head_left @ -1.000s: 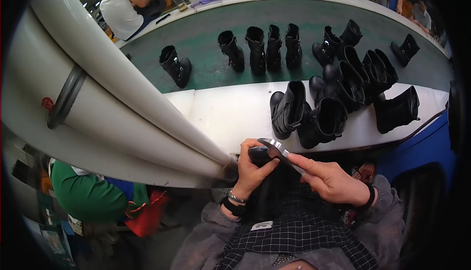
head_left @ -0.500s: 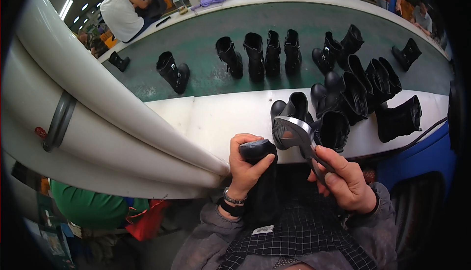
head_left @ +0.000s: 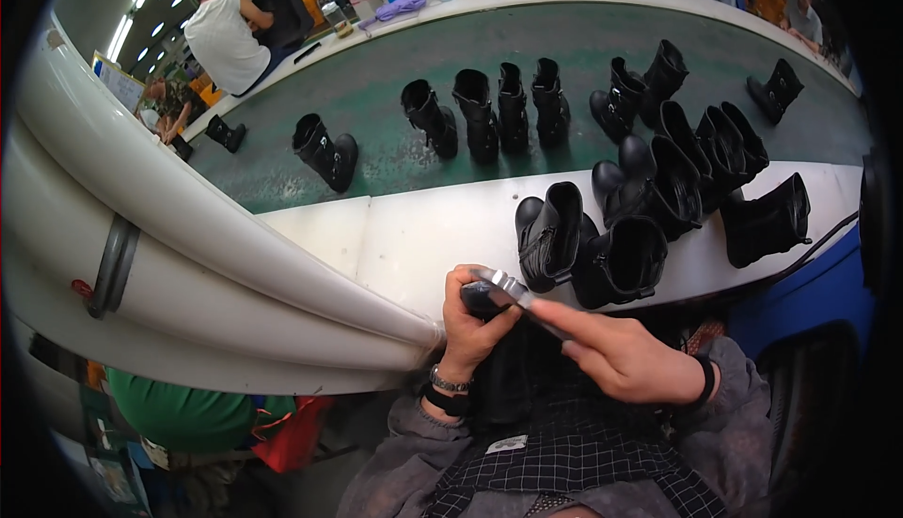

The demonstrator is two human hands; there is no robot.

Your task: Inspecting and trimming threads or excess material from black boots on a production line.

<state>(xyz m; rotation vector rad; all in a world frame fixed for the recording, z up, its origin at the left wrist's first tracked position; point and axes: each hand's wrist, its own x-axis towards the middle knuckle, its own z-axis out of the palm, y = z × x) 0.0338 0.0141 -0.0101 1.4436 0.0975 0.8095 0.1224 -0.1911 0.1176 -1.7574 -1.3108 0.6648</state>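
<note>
My left hand (head_left: pixel 470 330) wraps around the toe end of a black boot (head_left: pixel 482 300). The boot's shaft hangs down against my dark checked apron and is hard to make out there. In my right hand (head_left: pixel 630 353) is a metal hand tool (head_left: pixel 508 285) with a curved silver head and a dark handle; my index finger stretches along it. The tool's head lies over the toe of the boot, close to my left fingers. Whether it touches the boot, I cannot tell. Just beyond my hands, two black boots (head_left: pixel 550 236) (head_left: pixel 625 259) stand on the white ledge.
More black boots (head_left: pixel 658 184) crowd the ledge at the right. Several others (head_left: pixel 475 118) stand on the green belt (head_left: pixel 376 95). A large white curved casing (head_left: pixel 235 264) fills the left. A blue machine part (head_left: pixel 800 302) is at the right. A person (head_left: pixel 226 38) sits across the belt.
My right hand has brought the tool left and down, from above the ledge to over the boot's toe. My left hand keeps its hold on the boot. The view has shifted slightly.
</note>
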